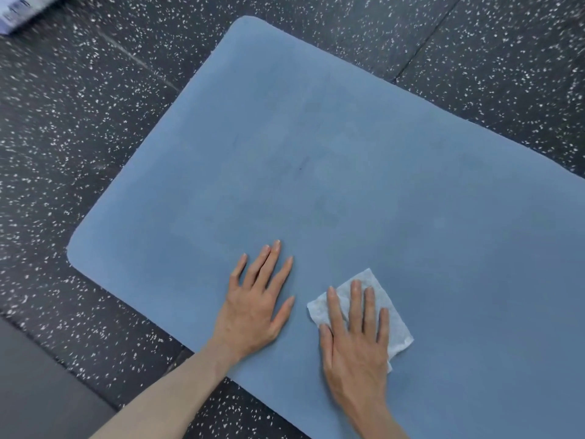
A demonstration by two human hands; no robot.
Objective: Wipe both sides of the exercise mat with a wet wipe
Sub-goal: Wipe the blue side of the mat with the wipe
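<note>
A blue exercise mat [332, 147] lies flat on the speckled floor and runs from the upper left toward the right edge of the head view. Faint dark smudges mark its middle. My left hand [256, 305] rests flat on the mat near its front edge, fingers spread, holding nothing. My right hand [357, 337] lies flat on a white wet wipe [394, 331], pressing it onto the mat just right of the left hand. The wipe's corners stick out beyond the fingers.
Black rubber floor tiles with white specks [79, 137] surround the mat. A white and blue packet [19, 11] lies at the top left corner. A plain dark grey surface [41, 391] fills the bottom left.
</note>
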